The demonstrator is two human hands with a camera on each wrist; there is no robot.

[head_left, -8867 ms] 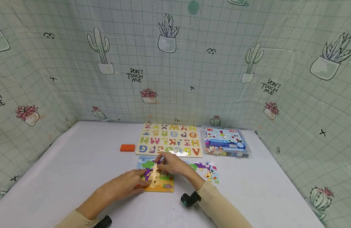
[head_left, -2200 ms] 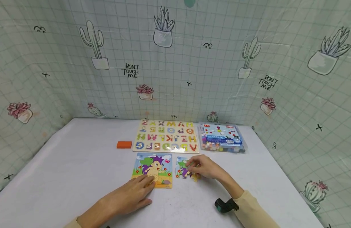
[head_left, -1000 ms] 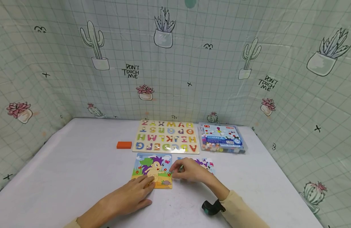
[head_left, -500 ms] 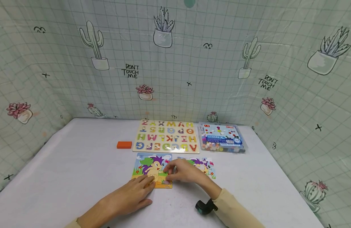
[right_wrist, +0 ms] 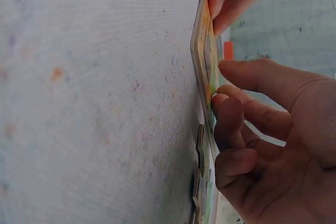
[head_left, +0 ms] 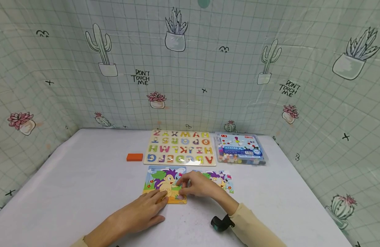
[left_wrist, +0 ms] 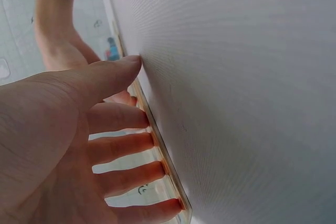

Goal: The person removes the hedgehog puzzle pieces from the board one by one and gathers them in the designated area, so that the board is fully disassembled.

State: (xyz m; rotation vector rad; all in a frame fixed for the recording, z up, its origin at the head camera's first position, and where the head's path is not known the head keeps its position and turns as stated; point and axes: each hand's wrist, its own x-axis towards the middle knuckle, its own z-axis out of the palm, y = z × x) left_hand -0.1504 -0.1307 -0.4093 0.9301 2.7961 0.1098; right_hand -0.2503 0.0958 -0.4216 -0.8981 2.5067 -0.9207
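Observation:
A hedgehog picture board point(head_left: 152, 188) lies flat on the table. The fingers of my left hand point(head_left: 137, 212) rest on its lower edge, spread and nearly straight in the left wrist view, thumb on the table side. Over the board's right side is my right hand point(head_left: 197, 185), thumb and bent fingertips at its surface. The right wrist view shows this right hand point(right_wrist: 278, 114) with a gap between thumb and fingers; whether a thin piece sits there I cannot tell. Loose puzzle pieces point(head_left: 230, 187) lie right of the board, partly behind the right hand.
Behind the picture board lies a wooden letter board point(head_left: 174, 153). A clear case of small coloured parts point(head_left: 242, 151) stands to its right, and an orange-red block point(head_left: 134, 157) to its left. A patterned cloth point(head_left: 190, 68) hangs behind the white table.
From the loose pieces, my right hand has moved left onto the board's right side; it has barely moved in the last half second. My left hand stays on the board's lower edge.

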